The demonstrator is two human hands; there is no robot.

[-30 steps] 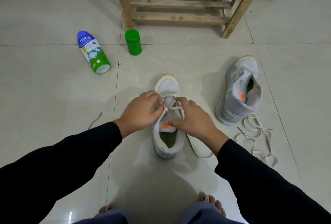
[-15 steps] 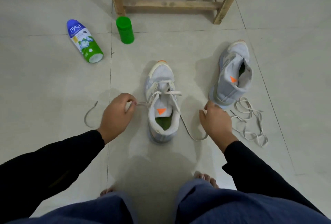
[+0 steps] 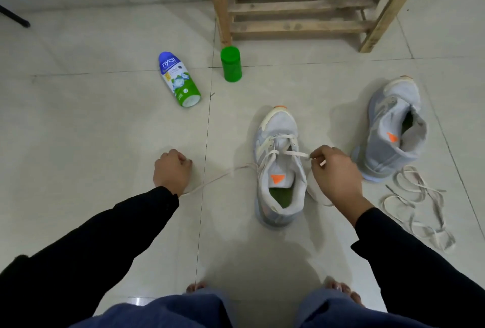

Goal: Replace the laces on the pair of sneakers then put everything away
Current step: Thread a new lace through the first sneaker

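Observation:
A grey sneaker (image 3: 279,170) with an orange tongue tag stands upright on the floor in front of me, a cream lace (image 3: 223,174) threaded through its lower eyelets. My left hand (image 3: 172,170), fingers curled, grips the lace's left end, which runs taut from the shoe to my wrist. My right hand (image 3: 333,170) pinches the right end just beside the shoe's top eyelets. The second grey sneaker (image 3: 391,133) lies to the right, unlaced. A loose lace (image 3: 417,201) is heaped on the floor below it.
A blue and green powder bottle (image 3: 178,79) lies on its side at the back left. A green cap (image 3: 231,64) stands by the leg of a wooden rack (image 3: 301,5). My bare feet (image 3: 338,289) and blue trouser knees are at the bottom edge.
Both hands moved apart from the shoe's middle, drawing the lace ends outward. My left hand has gone further left, stretching the lace. The camera view shifted left, so the shoes sit further right.

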